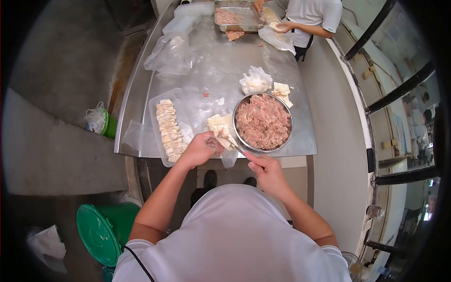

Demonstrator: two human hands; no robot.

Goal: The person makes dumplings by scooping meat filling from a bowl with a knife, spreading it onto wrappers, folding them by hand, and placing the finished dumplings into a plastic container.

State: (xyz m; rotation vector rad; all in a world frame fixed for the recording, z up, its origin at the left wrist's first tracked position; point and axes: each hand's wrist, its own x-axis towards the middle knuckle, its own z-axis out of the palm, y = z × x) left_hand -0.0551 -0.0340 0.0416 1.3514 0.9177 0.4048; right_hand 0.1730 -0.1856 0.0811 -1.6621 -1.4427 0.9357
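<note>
One pale wrapper [227, 143] is pinched in the fingers of the left hand [202, 148], while those of the right hand [268, 170] grip a thin utensil [238, 149] reaching over it, a bowl [292, 123] of minced meat [263, 121] just beyond them and folded dumplings [170, 131] left of the left fingers.

Two near hands [202, 149], one slim tool [239, 149], one meat-filled bowl [264, 151], one dumpling tray [156, 131], one metal pan [238, 28]

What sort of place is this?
Likely a commercial kitchen or small food workshop: a long metal worktable, a mound of minced filling and a row of folded dumplings.
</note>
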